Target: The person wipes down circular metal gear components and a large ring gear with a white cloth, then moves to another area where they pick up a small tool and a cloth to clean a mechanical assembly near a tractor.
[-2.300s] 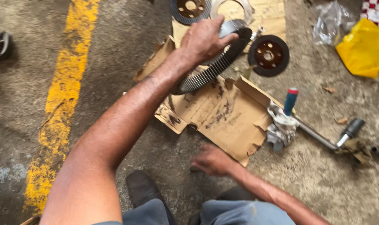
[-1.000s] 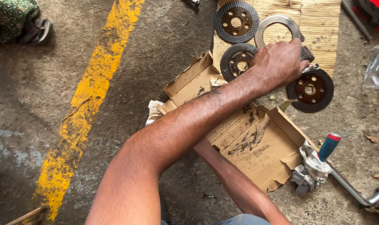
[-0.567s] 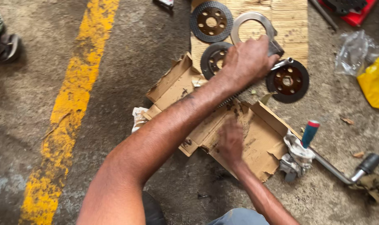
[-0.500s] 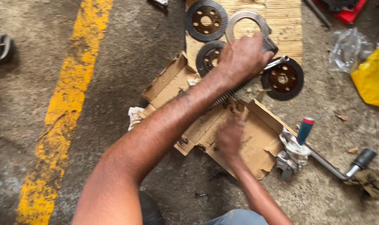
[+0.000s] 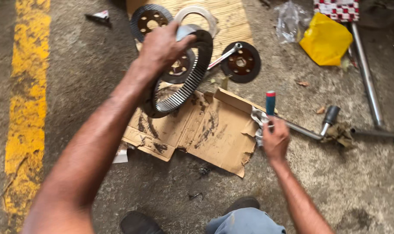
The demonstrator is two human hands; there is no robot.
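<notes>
Where cardboard (image 5: 205, 130) lies: discs (image 5: 241, 61), pipe (image 5: 367, 73).

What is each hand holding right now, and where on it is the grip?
The left hand grips the large dark toothed metal ring gear by its upper rim. The right hand closes around the metal tool with the blue handle, near its base.

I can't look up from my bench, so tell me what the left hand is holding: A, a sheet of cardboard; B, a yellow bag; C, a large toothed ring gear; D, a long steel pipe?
C: the left hand grips the large toothed ring gear by its upper rim, lifted above the cardboard.
</notes>
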